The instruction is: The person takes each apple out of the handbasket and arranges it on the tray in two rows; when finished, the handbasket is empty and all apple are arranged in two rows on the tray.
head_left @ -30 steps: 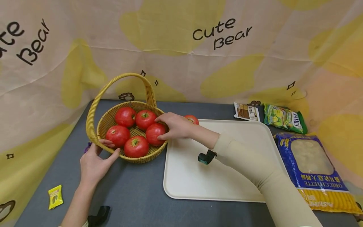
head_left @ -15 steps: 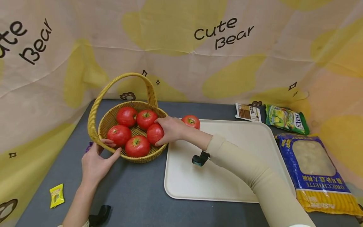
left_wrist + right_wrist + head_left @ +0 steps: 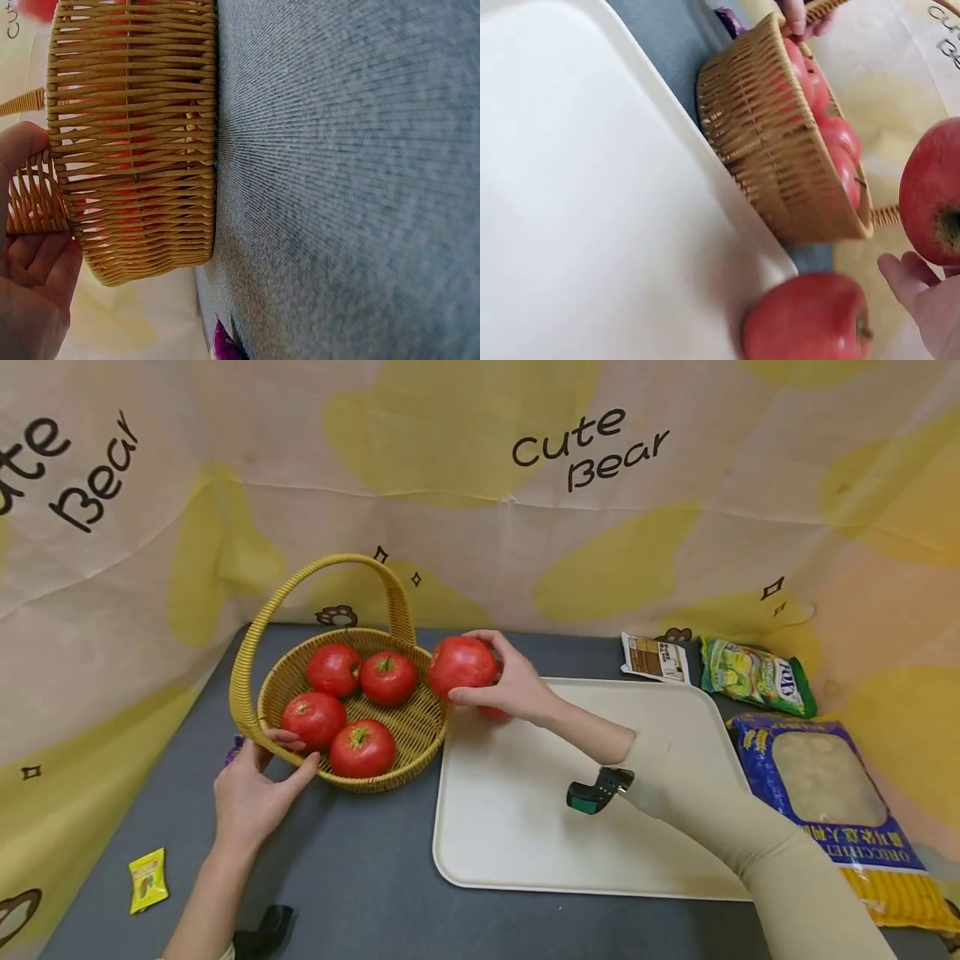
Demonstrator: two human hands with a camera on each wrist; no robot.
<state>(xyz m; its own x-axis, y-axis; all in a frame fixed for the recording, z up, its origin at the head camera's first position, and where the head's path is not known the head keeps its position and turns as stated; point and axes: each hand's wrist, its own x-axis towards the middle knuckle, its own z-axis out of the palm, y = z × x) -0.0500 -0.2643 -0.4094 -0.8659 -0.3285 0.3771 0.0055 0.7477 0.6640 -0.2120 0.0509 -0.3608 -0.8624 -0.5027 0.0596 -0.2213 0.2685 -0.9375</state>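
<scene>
A yellow wicker basket [image 3: 422, 737] with a tall arched handle stands on the left of the table, with several red apples inside. My left hand [image 3: 253, 797] grips its near-left rim at the foot of the handle, thumb on one side and fingers on the other, as the left wrist view shows close up. Just above the basket's right rim, my right hand [image 3: 517, 687] holds a red apple [image 3: 461, 667] between thumb and fingers. Below that hand, another apple [image 3: 804, 321] sits at the tray's far-left corner, largely hidden in the head view.
The white tray [image 3: 570, 843] lies right beside the basket. A blue-and-yellow pasta bag [image 3: 832, 793], a green candy bag [image 3: 757, 677] and a small brown-and-white packet [image 3: 655, 657] lie on the right. A yellow wrapped sweet [image 3: 148, 881] and a purple wrapper [image 3: 225, 343] are left.
My right hand has lifted an apple from the right side of the basket and moved up and right, over the rim. My left hand keeps its grip on the basket.
</scene>
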